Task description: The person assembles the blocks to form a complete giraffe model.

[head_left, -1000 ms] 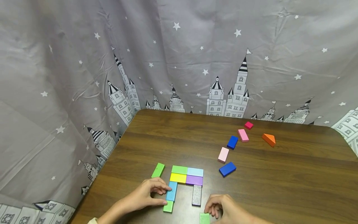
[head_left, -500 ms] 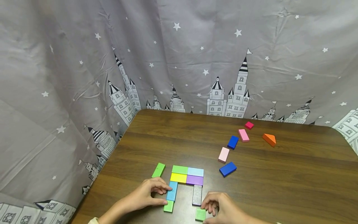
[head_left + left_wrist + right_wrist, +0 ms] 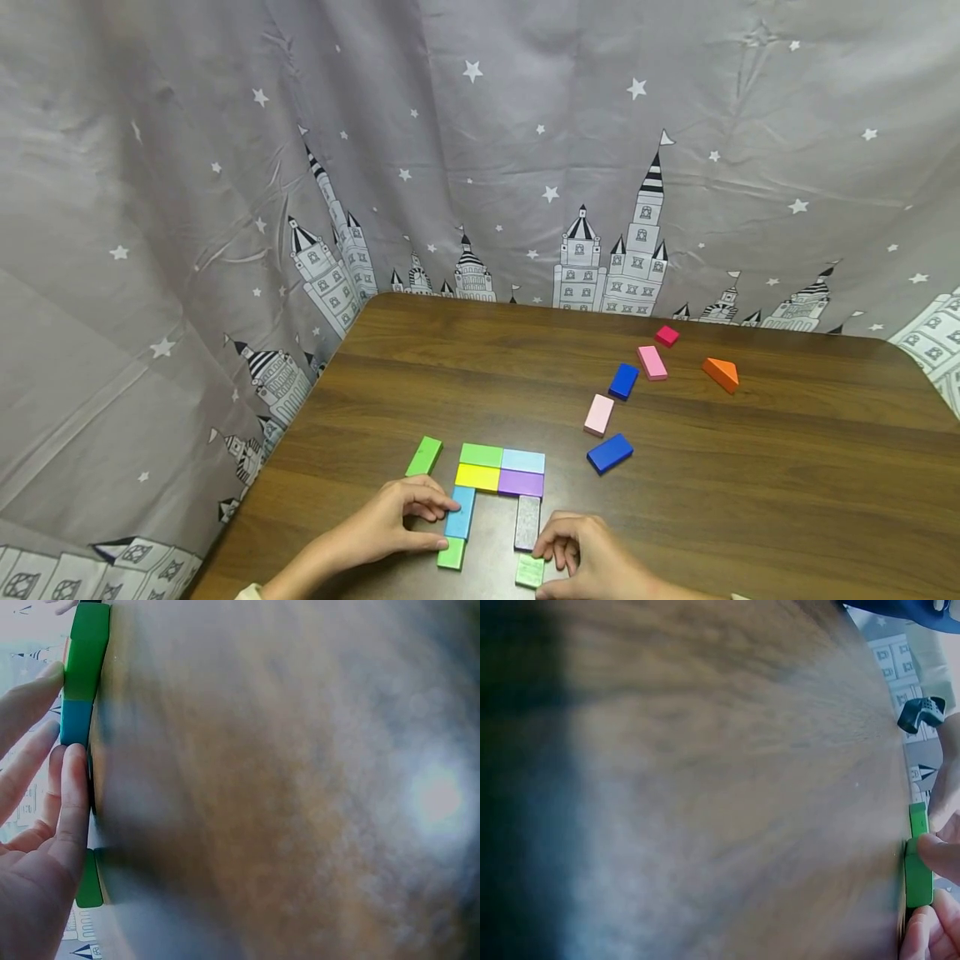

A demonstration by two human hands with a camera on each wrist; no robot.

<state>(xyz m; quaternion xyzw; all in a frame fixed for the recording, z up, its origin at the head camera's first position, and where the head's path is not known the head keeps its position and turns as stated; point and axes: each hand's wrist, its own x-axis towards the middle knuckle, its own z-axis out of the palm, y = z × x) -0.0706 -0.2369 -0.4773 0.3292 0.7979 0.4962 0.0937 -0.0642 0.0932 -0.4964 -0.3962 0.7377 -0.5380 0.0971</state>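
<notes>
8 blocks [image 3: 477, 477] form an arch [image 3: 521, 483] on the bench [image 3: 750, 483].
Head: left hand [image 3: 393, 518], fingers loose, touches the blue block [image 3: 461, 514]; right hand [image 3: 588, 554] pinches a green block [image 3: 528, 570] beside the grey block [image 3: 528, 522]. Left wrist: fingers lie against blue. Right wrist: thumb presses the green block.

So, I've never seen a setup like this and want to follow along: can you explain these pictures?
There's no machine: someone works bare-handed. The wide picture comes from a camera worn on the head; the two blurrier ones from cameras on the left and right wrists. On the brown table, coloured blocks form an arch-like outline, and others lie loose, such as an orange wedge. The right hand pinches a small green block by the near end of a grey block. The left hand touches a mid-blue block.
</notes>
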